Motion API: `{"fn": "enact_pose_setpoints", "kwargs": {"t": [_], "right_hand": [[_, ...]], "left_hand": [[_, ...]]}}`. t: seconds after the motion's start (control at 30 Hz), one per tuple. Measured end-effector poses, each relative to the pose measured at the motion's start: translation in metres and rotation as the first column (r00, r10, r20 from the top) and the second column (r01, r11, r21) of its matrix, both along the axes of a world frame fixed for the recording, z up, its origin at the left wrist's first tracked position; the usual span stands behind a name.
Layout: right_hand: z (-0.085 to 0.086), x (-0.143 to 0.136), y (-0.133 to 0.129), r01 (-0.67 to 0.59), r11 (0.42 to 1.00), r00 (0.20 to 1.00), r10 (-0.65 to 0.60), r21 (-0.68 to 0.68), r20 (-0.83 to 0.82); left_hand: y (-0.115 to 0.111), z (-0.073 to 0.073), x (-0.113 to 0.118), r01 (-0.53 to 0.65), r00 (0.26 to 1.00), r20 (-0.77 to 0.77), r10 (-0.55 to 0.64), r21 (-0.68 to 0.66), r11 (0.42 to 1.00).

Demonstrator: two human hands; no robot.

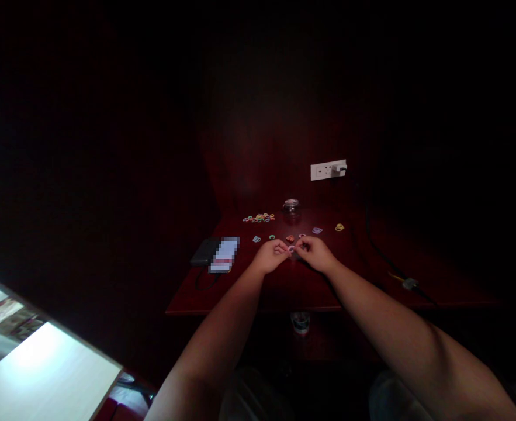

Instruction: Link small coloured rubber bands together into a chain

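Note:
Between the fingertips of my left hand (270, 256) and my right hand (317, 254) is a pale pink hair tie (291, 249), small and ring-shaped. Both hands are closed in a pinch, one on each side of it, just above the dark red table (293, 286). Just beyond my fingers lie an orange-red bundle of hair ties (290, 238) and a green ring (272, 237). A light-blue group (256, 239) rests to the left. Purple ties (317, 230) and yellow ties (339, 227) lie to the right. Farther back spreads a loose multicoloured heap of hair ties (260, 218).
A clear lidded jar (291, 211) stands near the back wall. Left are a phone (225, 255) and a black case (204, 252). A wall socket (321, 171) holds a plug; a dark cable (384, 254) crosses the right side. Below the table edge is a cup (300, 323).

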State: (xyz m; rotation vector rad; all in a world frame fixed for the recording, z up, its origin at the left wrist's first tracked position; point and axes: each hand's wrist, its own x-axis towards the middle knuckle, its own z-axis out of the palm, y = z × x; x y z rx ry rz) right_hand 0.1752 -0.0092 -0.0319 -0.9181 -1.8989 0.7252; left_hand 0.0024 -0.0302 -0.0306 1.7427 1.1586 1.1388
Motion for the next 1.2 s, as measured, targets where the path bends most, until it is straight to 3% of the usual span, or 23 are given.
{"fn": "enact_pose_setpoints", "kwargs": {"t": [0.37,0.6,0.7,0.9,1.2], "right_hand": [[0.001,-0.003,-0.007,0.048,0.999,0.998,-0.048,0.022,-0.027],[-0.005,0.019,0.036,0.337,0.941,0.941,-0.338,0.033,0.030],[-0.006,0.031,0.058,0.383,0.924,0.923,-0.383,0.004,0.038],[-0.010,0.031,0.087,0.318,0.947,0.945,-0.312,-0.053,0.096],[-0.007,0.025,0.106,0.216,0.961,0.960,-0.177,-0.171,0.219]], "left_hand": [[-0.005,0.006,0.001,0.063,0.993,-0.102,-0.059,0.033,0.997],[0.004,-0.002,0.000,0.047,0.993,-0.109,-0.045,0.012,0.999],[0.006,-0.002,-0.001,0.027,0.993,-0.117,-0.026,0.005,1.000],[0.008,0.001,-0.001,0.004,0.993,-0.120,-0.004,0.000,1.000],[0.008,0.002,-0.001,-0.032,0.985,-0.168,0.028,-0.017,0.999]]}}
